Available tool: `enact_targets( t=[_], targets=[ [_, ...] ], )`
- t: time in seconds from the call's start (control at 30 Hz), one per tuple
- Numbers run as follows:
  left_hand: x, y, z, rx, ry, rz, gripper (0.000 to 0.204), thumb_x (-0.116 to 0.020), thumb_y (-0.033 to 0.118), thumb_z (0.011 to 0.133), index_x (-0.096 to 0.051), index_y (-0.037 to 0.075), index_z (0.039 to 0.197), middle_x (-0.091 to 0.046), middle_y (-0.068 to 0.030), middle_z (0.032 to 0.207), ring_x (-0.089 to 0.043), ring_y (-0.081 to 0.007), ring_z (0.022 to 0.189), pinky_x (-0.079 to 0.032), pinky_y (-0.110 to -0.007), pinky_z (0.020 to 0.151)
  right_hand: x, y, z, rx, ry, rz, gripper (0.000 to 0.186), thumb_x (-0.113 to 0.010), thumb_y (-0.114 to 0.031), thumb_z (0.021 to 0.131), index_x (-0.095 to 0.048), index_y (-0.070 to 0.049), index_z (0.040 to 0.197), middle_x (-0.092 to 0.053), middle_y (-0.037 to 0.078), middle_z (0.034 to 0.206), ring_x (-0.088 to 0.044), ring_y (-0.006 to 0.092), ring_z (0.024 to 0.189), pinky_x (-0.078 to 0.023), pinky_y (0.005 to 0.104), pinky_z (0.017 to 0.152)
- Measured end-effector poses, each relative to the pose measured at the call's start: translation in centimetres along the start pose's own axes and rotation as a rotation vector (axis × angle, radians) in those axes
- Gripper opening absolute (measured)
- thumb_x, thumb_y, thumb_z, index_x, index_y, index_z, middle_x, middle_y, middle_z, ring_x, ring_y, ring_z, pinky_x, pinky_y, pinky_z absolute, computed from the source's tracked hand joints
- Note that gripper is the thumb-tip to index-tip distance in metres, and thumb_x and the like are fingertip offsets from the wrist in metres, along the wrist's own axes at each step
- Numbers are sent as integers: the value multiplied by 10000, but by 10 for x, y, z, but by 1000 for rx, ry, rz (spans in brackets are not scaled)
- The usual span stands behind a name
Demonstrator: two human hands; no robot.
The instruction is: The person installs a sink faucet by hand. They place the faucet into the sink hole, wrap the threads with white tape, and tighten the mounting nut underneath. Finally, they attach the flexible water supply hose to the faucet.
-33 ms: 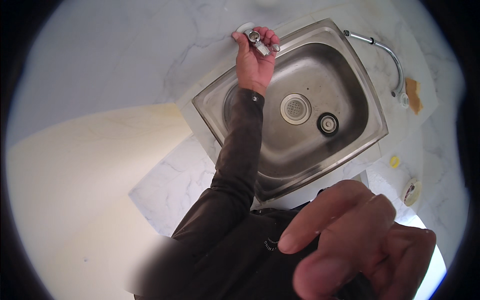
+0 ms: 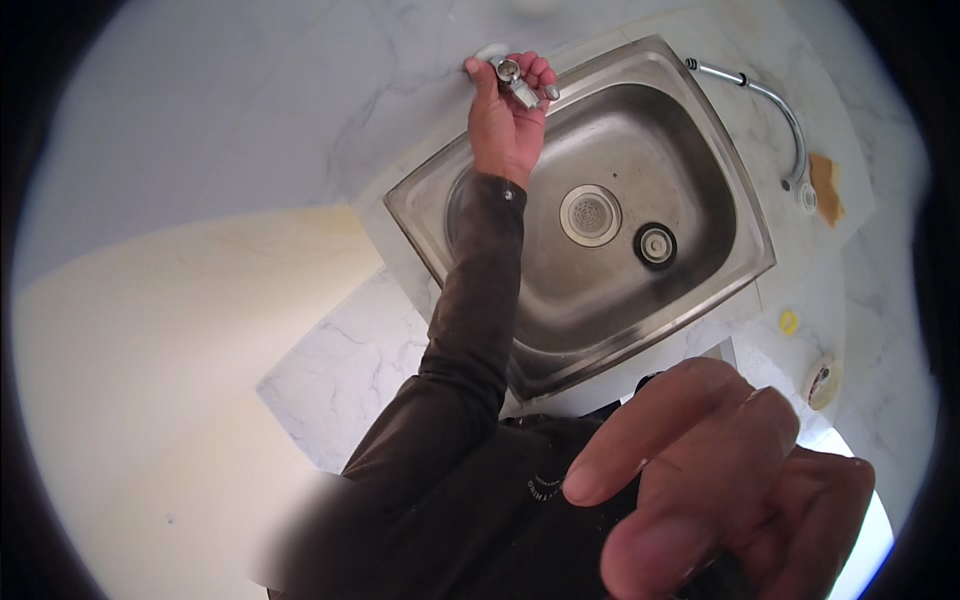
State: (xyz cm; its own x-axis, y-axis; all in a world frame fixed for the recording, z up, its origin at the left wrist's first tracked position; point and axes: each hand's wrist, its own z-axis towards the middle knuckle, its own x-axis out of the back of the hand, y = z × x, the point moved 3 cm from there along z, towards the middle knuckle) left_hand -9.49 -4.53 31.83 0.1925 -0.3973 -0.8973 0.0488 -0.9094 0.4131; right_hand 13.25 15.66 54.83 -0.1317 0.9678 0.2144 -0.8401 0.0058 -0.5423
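My left hand (image 2: 508, 125) reaches over the sink's far left corner, palm up. Its fingers and thumb are closed round a chrome tap body (image 2: 522, 93), which has a round open ring at its top. A pale round flange (image 2: 491, 51) shows just beyond the thumb. Close to the camera, my right hand (image 2: 715, 475) looms large at the lower right, with its fingers curled. Whatever those fingers may hold is hidden. Below the left forearm lies the stainless steel sink (image 2: 575, 310), with a drain strainer (image 2: 591, 216) in its floor.
A black-rimmed drain plug (image 2: 655, 245) lies inside the basin. On the marble-patterned counter to the right are a curved chrome spout (image 2: 785, 112), a brown scrap (image 2: 826, 190), a yellow ring (image 2: 788, 322) and a small round pale object (image 2: 823, 383). A marbled wall (image 2: 250, 130) rises at the upper left.
My right hand has shifted very slightly to the right. The left hand keeps its grip on the tap body.
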Motion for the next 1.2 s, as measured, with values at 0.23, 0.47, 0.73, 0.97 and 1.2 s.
enact_targets(
  t=[0.23, 0.47, 0.73, 0.97, 1.2],
  targets=[
    [1, 35, -6, 81, 125, 323, 700, -528, 613, 971, -489, -48, 1198, -591, -272, 1175, -621, -379, 1085, -532, -488, 955, 3, -55, 12, 58, 110, -8, 27, -625, -21, 938, -619, -11, 962, -576, 69, 869, -594, 203, 723, -506, 318, 664],
    [10, 54, -73, 338, 86, 631, 713, -519, 534, 1021, -431, -60, 1406, -604, -266, 1246, -654, -337, 1071, -543, -411, 936, 33, -42, -10, -438, 423, -336, 41, -649, 3, 921, -620, -10, 894, -571, 80, 879, -611, 230, 722, -534, 341, 679],
    [-3, 93, -203, 198, 157, 958, 497, -541, 361, 1044, -525, -37, 1341, -640, -190, 1251, -666, -262, 1052, -540, -362, 924, 167, 118, -128, -571, -171, -1291, 188, -684, -209, 946, -662, -85, 1085, -613, 134, 936, -636, 317, 768, -508, 443, 668],
    [4, 88, -233, 36, 393, 957, 519, -515, 413, 1051, -535, -19, 1338, -638, -167, 1259, -653, -261, 1095, -540, -382, 937, 345, 294, -163, -830, -295, -1379, 504, -627, -375, 953, -526, -182, 1407, -610, 171, 1172, -643, 386, 1036, -553, 479, 852],
    [-17, 3, -210, -1, 371, 340, 604, -405, 464, 1079, -511, -71, 1338, -565, -220, 1357, -545, -337, 1276, -423, -440, 1111, 248, 272, -78, -415, -205, -925, 219, -582, -207, 1004, -658, -57, 1144, -631, 167, 1070, -596, 352, 1047, -485, 436, 880]
  ],
)
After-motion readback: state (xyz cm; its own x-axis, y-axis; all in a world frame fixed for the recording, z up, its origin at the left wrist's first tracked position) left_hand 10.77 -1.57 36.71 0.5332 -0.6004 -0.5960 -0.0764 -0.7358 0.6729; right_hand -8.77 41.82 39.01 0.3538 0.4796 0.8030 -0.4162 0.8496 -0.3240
